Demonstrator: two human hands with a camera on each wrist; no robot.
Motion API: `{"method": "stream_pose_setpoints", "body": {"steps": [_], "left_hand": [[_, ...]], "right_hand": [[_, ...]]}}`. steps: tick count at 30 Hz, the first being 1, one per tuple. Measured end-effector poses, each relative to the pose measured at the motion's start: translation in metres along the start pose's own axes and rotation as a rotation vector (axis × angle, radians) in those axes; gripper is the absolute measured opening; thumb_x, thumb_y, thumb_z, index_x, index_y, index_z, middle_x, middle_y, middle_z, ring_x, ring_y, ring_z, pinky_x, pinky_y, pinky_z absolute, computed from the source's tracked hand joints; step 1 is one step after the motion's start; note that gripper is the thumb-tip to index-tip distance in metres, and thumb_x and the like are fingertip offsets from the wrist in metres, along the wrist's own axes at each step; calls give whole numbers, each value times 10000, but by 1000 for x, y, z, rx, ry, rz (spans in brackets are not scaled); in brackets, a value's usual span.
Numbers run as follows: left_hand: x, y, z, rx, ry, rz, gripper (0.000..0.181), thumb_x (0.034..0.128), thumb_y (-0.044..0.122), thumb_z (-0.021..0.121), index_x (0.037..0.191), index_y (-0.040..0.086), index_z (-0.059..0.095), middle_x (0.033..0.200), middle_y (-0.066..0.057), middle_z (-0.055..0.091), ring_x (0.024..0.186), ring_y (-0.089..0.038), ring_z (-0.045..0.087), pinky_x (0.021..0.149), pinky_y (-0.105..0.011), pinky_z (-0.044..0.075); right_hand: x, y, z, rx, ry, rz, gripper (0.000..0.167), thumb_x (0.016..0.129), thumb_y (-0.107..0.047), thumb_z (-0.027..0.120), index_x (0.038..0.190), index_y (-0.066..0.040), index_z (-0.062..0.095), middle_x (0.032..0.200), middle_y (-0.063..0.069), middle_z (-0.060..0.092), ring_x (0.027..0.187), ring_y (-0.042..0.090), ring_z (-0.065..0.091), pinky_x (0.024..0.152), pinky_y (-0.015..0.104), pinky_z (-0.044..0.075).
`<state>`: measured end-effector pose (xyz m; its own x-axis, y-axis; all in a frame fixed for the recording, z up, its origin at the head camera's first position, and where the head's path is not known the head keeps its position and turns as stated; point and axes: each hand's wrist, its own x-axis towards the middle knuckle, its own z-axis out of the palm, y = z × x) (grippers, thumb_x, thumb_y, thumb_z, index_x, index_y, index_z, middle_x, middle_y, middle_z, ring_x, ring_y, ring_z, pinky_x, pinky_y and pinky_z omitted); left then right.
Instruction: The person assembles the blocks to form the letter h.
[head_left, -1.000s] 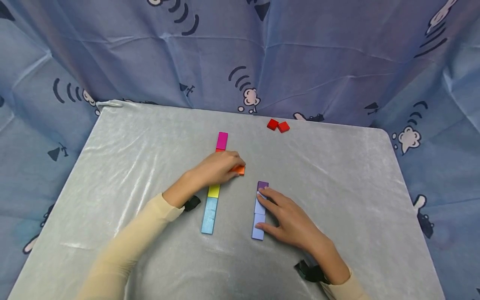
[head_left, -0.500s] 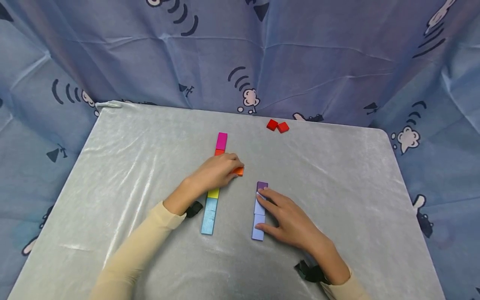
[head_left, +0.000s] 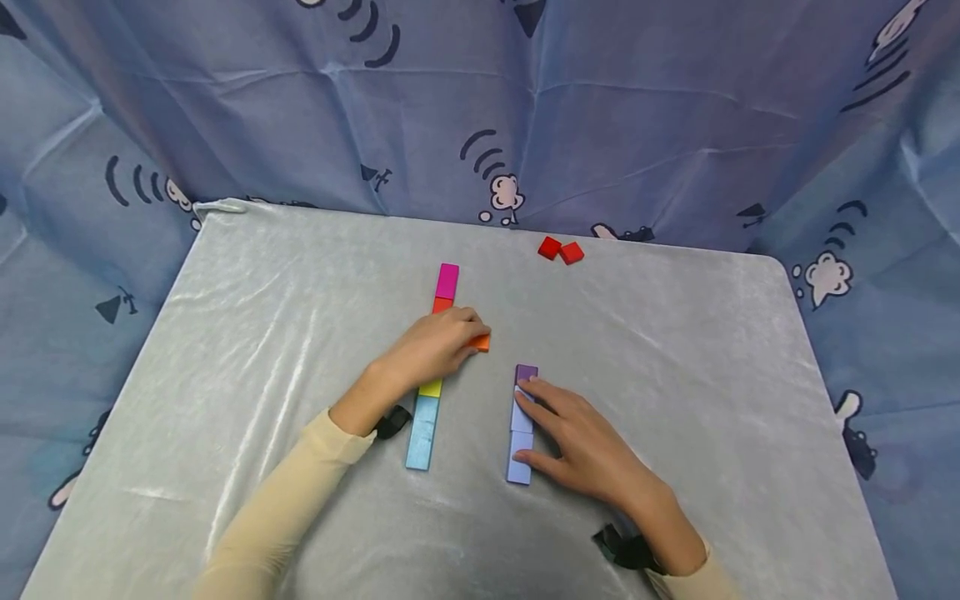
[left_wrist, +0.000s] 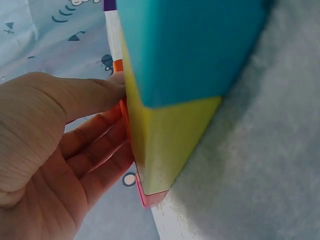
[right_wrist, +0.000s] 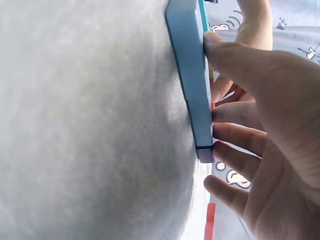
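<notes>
- Orange block (head_left: 482, 342): located right of the left-hand row, its near end under my fingers. I cannot tell whether it touches the row; my hand covers that spot.
- Left hand (head_left: 431, 350): I pinch the orange block between thumb and fingertips.
- Right hand (head_left: 585, 437): fingers relaxed and spread, tips touching the lavender blocks (head_left: 519, 460), with the purple block (head_left: 527, 372) at their far end.
- Handling: I judge the block light, rigid and hard to damage; its smooth faces may slip or skid on the cloth (head_left: 675, 350). Grip opposite sides, applying light pressure.
- Obstructions: my left hand covers the row between the red piece (head_left: 442, 306) and yellow piece (head_left: 431, 389). A black wrist strap (head_left: 392, 422) sits near the light blue section (head_left: 422, 433); avoid snagging.
- Surroundings: magenta piece (head_left: 447, 282) at the row's far end; two red cubes (head_left: 550, 247) well apart, near the back edge.
</notes>
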<state>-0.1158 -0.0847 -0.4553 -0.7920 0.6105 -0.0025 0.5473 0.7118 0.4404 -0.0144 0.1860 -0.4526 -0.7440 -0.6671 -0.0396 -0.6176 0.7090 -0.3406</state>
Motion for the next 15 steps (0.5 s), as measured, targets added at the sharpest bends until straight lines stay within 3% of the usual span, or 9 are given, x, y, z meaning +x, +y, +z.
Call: {"method": "stream_pose_setpoints", "body": {"steps": [15], "left_hand": [[-1,-1,0,-4,-9,1,285,1025,108,695,1306,90,740,1231,-48,729,1155,-205,695,1025,-366,601]], "right_hand": [[-1,-2,2,-1,15,-7,817,893,-484,832,1528,-48,559,1599,140,531,1457,317,545,1172,539,498]]}}
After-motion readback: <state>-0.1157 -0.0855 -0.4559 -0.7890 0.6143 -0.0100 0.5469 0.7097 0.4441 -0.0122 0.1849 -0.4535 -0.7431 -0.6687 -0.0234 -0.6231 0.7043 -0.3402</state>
